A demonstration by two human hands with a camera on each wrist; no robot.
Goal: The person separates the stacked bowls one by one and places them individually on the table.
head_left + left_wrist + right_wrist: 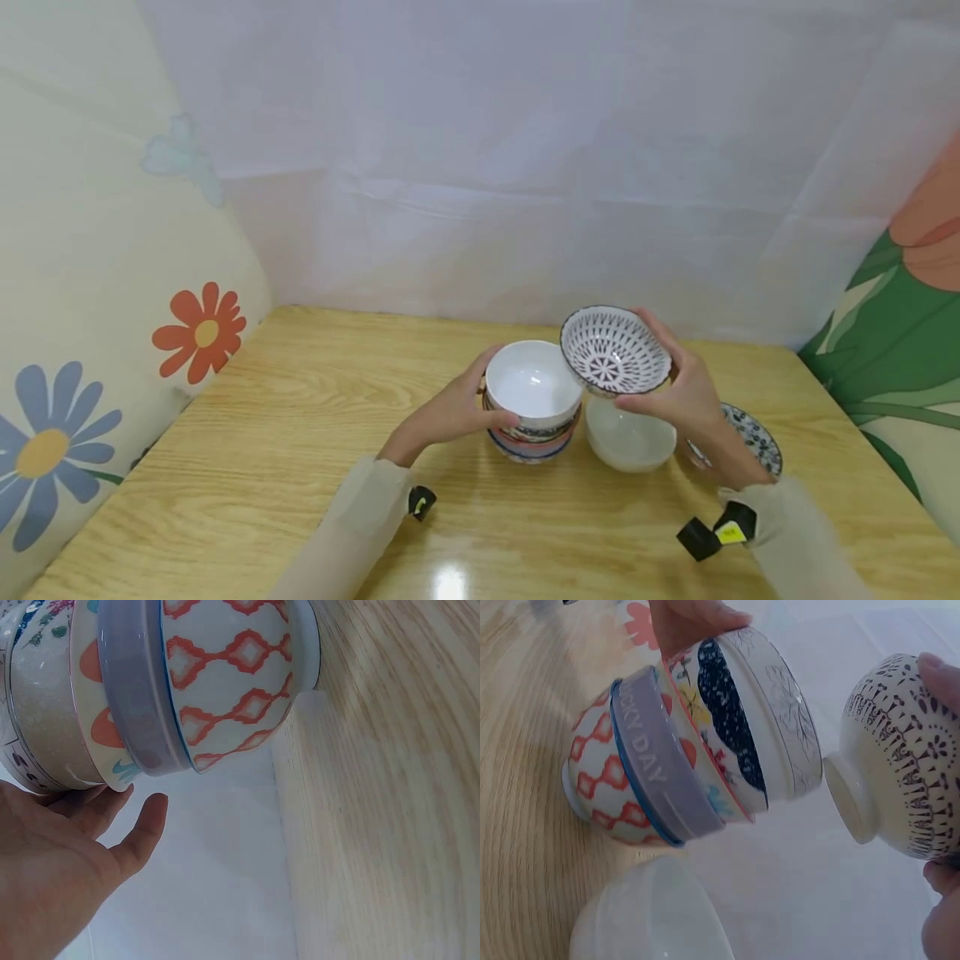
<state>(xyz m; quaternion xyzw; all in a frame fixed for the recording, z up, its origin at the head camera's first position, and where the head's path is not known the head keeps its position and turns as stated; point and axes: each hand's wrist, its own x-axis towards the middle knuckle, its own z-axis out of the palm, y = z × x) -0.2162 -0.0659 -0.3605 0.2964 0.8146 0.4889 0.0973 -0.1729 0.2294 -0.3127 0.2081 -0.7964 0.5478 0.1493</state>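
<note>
A stack of several nested bowls stands on the table, its top bowl [533, 381] white inside. My left hand [453, 404] holds the stack's upper left side, thumb at the front and fingers behind. From the right wrist view, the lowest bowl [600, 769] has a red pattern and the lilac one [649, 754] above it bears lettering. My right hand [686, 392] grips a dark-patterned bowl [615, 350] by its right side, thumb below and fingers behind. That bowl is tilted toward me, up and to the right of the stack, its foot near the top bowl's rim.
A plain white bowl [630, 435] stands right of the stack, below the raised bowl. Farther right, a blue-and-white patterned bowl [757, 442] is partly hidden by my right forearm. A pale cloth [480, 208] hangs behind the wooden table [300, 467].
</note>
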